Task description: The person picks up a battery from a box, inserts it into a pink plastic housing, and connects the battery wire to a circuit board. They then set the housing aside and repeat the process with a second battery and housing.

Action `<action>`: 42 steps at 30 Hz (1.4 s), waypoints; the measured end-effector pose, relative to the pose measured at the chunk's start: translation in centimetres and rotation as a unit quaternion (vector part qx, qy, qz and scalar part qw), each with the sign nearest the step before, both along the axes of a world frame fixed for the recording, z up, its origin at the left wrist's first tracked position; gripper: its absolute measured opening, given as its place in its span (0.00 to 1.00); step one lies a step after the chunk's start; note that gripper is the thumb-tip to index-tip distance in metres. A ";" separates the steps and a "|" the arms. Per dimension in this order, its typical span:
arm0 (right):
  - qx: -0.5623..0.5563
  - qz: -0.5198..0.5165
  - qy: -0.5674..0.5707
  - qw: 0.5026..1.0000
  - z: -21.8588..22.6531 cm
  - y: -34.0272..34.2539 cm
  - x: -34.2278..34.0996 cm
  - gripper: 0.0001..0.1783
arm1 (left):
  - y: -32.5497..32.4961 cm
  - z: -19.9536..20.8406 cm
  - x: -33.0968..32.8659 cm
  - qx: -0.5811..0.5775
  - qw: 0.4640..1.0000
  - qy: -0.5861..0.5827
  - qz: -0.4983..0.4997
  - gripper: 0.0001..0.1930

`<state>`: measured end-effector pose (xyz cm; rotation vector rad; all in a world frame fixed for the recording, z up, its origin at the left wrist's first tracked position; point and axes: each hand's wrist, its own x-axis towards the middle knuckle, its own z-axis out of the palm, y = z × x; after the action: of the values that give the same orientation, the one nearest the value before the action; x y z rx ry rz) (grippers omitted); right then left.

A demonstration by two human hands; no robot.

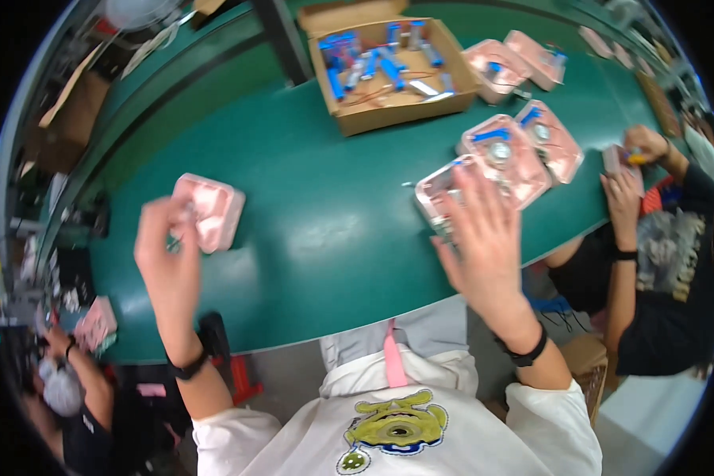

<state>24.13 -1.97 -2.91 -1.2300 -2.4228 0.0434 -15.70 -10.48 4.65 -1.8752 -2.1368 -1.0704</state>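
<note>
My left hand (166,246) is at the left, its blurred fingers curled inward at the near left edge of a pink plastic housing (220,208). Something small and greyish shows by those fingertips; what it is, I cannot make out. To the right, my right hand (484,238) lies flat with fingers spread over another pink housing (435,190), hiding much of it. Right behind that hand, an open pink housing (523,178) carries a round silvery part and a blue strip. One more pink housing (561,151) of the same kind sits beside it.
An open cardboard box (401,119) at the back holds blue cylindrical parts and wires. More pink housings (496,75) stand to its right on the green table (309,230). A co-worker's hands (631,170) work at the right; another person (71,381) sits lower left. A dark post (282,40) rises behind.
</note>
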 end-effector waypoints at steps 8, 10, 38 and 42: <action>0.065 -0.018 -0.015 0.998 0.6 3.4 4.0 0.43 | 0.1 -2.2 -10.6 -0.229 0.944 -0.208 0.114 0.16; 0.063 -0.031 -0.017 0.997 2.1 2.8 3.7 0.44 | 0.3 -4.0 -11.1 -0.243 0.943 -0.210 0.086 0.15; -0.344 0.021 0.506 0.791 4.4 0.8 -5.8 0.07 | 9.9 -4.1 9.5 -0.314 0.840 -0.373 -0.239 0.20; -0.371 0.014 0.560 0.740 4.5 1.9 -5.6 0.07 | 8.8 -5.1 9.9 -0.326 0.811 -0.417 -0.248 0.20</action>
<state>18.52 -0.06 1.55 -0.9386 -1.2877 1.4289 -5.76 -1.70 -0.48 -2.7692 -2.8132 -1.6596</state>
